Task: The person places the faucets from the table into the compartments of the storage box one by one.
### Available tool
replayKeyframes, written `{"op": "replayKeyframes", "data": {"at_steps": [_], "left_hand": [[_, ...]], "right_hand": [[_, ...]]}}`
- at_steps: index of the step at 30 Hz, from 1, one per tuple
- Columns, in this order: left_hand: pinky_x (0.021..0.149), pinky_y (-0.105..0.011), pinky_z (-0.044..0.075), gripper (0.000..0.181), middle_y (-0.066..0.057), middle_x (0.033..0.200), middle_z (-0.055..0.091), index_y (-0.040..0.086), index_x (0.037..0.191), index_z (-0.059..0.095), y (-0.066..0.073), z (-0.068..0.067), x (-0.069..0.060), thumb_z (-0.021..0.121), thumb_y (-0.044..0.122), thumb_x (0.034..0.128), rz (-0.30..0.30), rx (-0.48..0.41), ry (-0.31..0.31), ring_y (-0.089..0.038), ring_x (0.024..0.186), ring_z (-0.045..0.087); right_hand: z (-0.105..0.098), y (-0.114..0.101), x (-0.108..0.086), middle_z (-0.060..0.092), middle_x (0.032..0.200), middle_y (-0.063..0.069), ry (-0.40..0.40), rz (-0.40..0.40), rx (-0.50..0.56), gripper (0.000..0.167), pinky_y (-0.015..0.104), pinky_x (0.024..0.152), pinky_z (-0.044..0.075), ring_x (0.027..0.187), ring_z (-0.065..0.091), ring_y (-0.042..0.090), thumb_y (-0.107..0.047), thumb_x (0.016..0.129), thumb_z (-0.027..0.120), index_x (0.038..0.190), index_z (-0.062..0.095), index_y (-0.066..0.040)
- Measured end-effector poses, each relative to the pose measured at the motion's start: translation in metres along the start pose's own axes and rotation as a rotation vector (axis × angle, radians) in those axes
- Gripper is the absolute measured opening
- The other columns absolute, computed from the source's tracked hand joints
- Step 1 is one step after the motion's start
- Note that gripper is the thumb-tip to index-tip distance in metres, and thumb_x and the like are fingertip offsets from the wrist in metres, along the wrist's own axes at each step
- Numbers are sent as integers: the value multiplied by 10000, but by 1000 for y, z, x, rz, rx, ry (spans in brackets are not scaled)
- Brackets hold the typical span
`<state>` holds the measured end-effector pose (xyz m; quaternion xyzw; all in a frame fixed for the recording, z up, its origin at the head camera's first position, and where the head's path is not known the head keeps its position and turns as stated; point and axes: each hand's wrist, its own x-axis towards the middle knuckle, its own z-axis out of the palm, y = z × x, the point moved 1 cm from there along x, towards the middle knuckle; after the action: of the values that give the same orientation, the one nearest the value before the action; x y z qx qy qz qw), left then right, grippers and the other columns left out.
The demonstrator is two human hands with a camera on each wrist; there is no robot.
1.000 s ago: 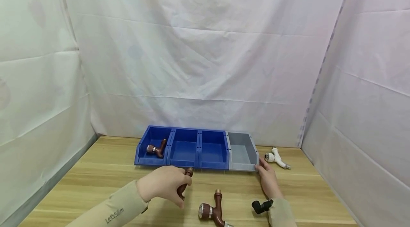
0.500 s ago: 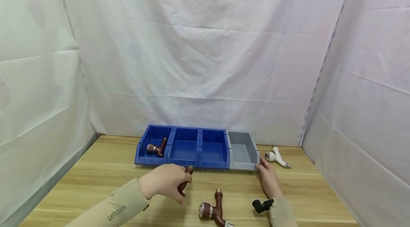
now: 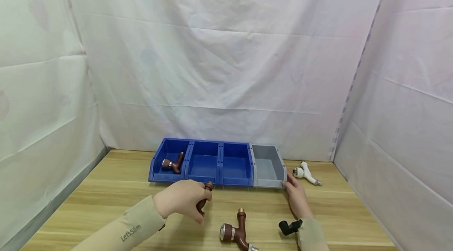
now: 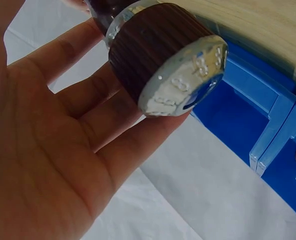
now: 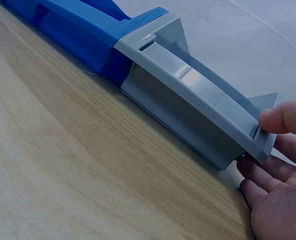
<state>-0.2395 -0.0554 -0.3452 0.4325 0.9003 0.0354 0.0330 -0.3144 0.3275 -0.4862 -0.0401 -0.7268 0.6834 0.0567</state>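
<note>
In the head view my left hand point(image 3: 185, 200) holds a brown faucet point(image 3: 202, 205) above the table, in front of the blue bins. The left wrist view shows its ribbed knob point(image 4: 160, 55) with a silvery cap lying across the fingers. Much of the faucet is hidden by the hand. My right hand point(image 3: 296, 198) grips the front right corner of the grey bin point(image 3: 269, 183); in the right wrist view the thumb point(image 5: 275, 120) lies on the rim, with fingers below it. Another brown faucet point(image 3: 240, 231) lies on the table between the hands.
Three blue bins point(image 3: 203, 179) adjoin the grey bin in a row. A brown faucet point(image 3: 175, 163) lies in the leftmost one. Right of the row lies a white faucet point(image 3: 307, 174). A black elbow-shaped piece point(image 3: 289, 227) is beside the right wrist. White curtains point(image 3: 219, 66) enclose the table.
My left hand has shifted very slightly away from me with the brown faucet. The right hand stays on the grey bin's corner.
</note>
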Motion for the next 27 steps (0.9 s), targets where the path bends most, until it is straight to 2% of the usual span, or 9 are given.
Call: {"op": "replayKeyframes", "data": {"at_steps": [10,14,19,21,27], "left_hand": [[523,-216,374,350,165,640,434,243,760,559,-1,0,0,861,397,672,-27,-10,-8,-1,571,417],[565,-220,407,338,159,651,444,232,798,596,-3,-1,1,860,403,674,-35,-20,-20,-5,598,439],[654,-241,458,357,152,685,455,234,871,639,-6,-3,2,857,433,670,-42,-3,-14,-11,649,474],[657,-244,456,353,146,677,457,232,858,630,-8,-3,3,857,430,674,-44,-1,-12,-19,639,473],[687,-250,473,366,156,669,449,225,855,629,-10,-2,6,861,436,665,-45,39,-5,-20,665,500]], "right_hand": [[-1,1,0,239,1556,190,-4,3,-11,576,418,1125,204,1413,225,257,-114,1006,458,1520,232,12],[-1,0,-1,239,1555,191,-6,4,-4,576,346,1108,239,1406,236,245,-112,1010,452,1524,220,10],[-1,-2,-2,215,1564,190,-9,17,-8,581,376,1124,210,1418,208,248,-112,1012,440,1527,201,14],[0,-2,-1,211,1565,192,-9,20,-5,582,416,1132,188,1424,198,257,-112,1010,442,1525,204,19],[0,-2,-1,212,1563,200,-15,7,2,581,430,1130,188,1423,201,270,-110,1013,445,1523,203,25]]}}
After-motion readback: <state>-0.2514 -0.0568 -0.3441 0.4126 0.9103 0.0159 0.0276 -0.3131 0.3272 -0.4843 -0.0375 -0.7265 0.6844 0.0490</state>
